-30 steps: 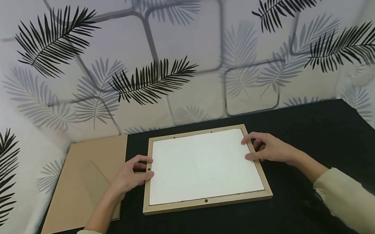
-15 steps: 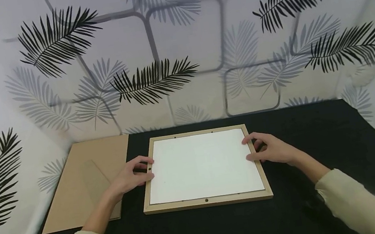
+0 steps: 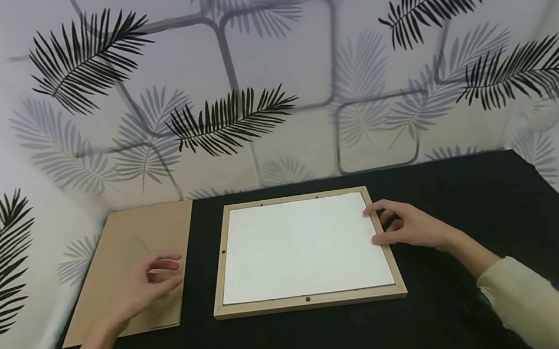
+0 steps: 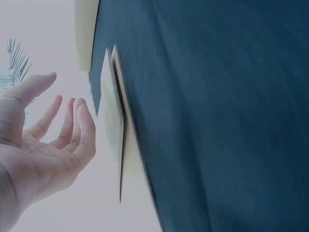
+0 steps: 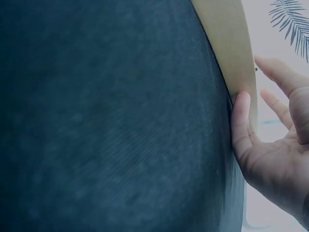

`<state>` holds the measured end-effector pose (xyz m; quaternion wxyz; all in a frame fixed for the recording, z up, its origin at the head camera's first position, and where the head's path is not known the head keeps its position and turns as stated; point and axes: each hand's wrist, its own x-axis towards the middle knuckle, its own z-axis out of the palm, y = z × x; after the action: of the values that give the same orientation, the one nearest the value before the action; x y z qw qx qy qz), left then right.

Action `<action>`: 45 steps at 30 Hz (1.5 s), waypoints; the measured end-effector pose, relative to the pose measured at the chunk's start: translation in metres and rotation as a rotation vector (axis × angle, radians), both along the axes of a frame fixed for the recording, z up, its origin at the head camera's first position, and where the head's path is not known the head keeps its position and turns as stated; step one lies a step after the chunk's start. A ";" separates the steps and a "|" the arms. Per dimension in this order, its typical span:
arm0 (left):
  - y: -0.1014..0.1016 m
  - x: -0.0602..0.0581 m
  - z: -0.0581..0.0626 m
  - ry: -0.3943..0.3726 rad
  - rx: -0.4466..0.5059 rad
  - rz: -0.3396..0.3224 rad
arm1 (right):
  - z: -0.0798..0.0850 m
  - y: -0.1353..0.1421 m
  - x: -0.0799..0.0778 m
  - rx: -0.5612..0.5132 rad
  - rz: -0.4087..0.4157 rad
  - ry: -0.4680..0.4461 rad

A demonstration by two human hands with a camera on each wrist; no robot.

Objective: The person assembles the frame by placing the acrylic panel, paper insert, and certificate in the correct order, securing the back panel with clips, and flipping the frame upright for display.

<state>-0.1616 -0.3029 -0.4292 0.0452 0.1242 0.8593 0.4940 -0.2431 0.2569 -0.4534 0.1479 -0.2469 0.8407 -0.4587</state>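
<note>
A light wooden frame (image 3: 308,300) lies on the black cloth, with a white sheet (image 3: 301,249) filling its inside. My right hand (image 3: 410,226) is at the frame's right side. Its fingertips touch the rim, and in the right wrist view a finger (image 5: 241,113) lies against the outer wooden side. My left hand (image 3: 152,282) is apart from the frame, over the brown board (image 3: 96,283) at the left. Its fingers are loosely bent and hold nothing, as the left wrist view also shows. A thin, paler sheet (image 4: 112,116) lies on that board, partly hidden by the hand in the head view.
Black cloth (image 3: 453,192) covers the table and extends around the frame on every side. Behind it and at both sides hangs a white curtain (image 3: 296,142) printed with dark leaves. Small dark dots mark the frame's rim.
My left hand has let go of the frame's left side and moved left over the brown board. The right hand has shifted slightly right along the rim; the frame has stayed in place.
</note>
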 end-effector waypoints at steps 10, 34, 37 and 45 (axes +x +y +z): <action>-0.071 0.035 0.003 -0.034 -0.191 0.172 | -0.005 0.001 0.001 -0.027 -0.013 0.017; -0.142 0.065 -0.029 0.125 -0.311 0.312 | -0.007 0.006 0.002 -0.061 -0.023 -0.008; -0.144 0.068 -0.032 0.148 -0.337 0.333 | -0.008 0.006 0.002 -0.056 -0.026 -0.006; -0.140 0.074 -0.035 0.214 -0.423 0.386 | -0.007 0.006 0.001 -0.054 -0.026 -0.001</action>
<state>-0.0880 -0.4434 -0.4641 -0.1155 -0.0024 0.9508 0.2876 -0.2418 0.2627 -0.4607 0.1357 -0.2394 0.8312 -0.4831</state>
